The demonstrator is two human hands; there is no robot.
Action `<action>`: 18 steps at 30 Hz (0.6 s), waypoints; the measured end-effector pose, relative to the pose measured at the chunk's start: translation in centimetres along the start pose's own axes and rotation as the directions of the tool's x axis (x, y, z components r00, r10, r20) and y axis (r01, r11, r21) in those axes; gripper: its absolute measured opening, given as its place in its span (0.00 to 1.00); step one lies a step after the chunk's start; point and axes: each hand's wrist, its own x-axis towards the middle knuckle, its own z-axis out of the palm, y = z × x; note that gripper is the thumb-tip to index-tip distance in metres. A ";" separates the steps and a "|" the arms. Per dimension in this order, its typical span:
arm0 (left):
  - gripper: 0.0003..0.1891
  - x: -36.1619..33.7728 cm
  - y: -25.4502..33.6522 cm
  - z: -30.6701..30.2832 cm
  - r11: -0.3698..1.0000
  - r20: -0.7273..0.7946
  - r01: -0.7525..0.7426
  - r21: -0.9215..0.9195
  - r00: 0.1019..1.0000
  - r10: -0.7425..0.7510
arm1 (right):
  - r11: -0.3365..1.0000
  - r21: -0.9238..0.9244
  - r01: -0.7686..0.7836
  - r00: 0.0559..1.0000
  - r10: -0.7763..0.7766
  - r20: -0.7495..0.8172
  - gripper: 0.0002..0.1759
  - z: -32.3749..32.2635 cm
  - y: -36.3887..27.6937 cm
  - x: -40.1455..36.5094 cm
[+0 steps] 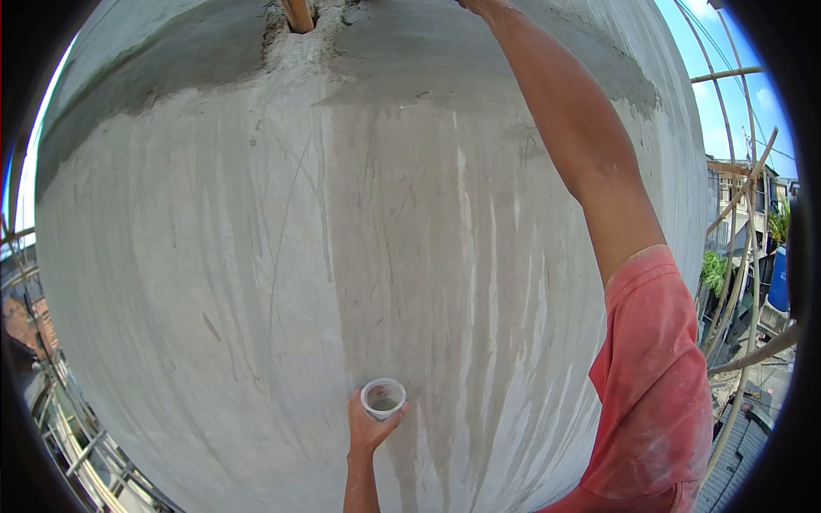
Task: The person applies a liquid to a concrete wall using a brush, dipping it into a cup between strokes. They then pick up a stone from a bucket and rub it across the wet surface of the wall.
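Note:
My left hand (370, 427) is wrapped round a small white plastic cup (383, 398) low in front of the wall. Inside the cup lies a little grey material. My right arm, in a red sleeve, stretches up to the top edge of the view, where only part of my right hand (481, 5) shows. Its fingers and whatever they hold are cut off or too small to make out. Darker, fresh-looking grey plaster (410, 51) covers the upper part of the pale, streaked wall (256, 256).
A wooden piece (298, 15) sticks out of a rough hole at the top of the wall. Bamboo poles (727, 77) stand on the right, with more scaffolding (85, 453) at the lower left. Beyond are buildings and a blue tank (778, 280).

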 end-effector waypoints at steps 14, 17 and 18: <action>0.26 0.0 0.1 0.0 0.997 -0.033 -0.069 0.035 0.997 0.070 | 0.884 -0.463 0.057 0.997 -0.073 -0.017 0.13 2.0 -2.1 0.7; 0.26 -0.1 0.0 0.1 0.997 -0.039 -0.074 0.025 0.996 0.075 | 0.845 -0.474 0.248 0.945 -0.319 -0.075 0.16 3.0 -4.1 2.4; 0.25 0.0 -0.1 0.1 0.996 -0.045 -0.092 0.016 0.995 0.092 | 0.842 -0.473 0.259 0.943 -0.326 -0.064 0.16 2.3 -4.5 2.3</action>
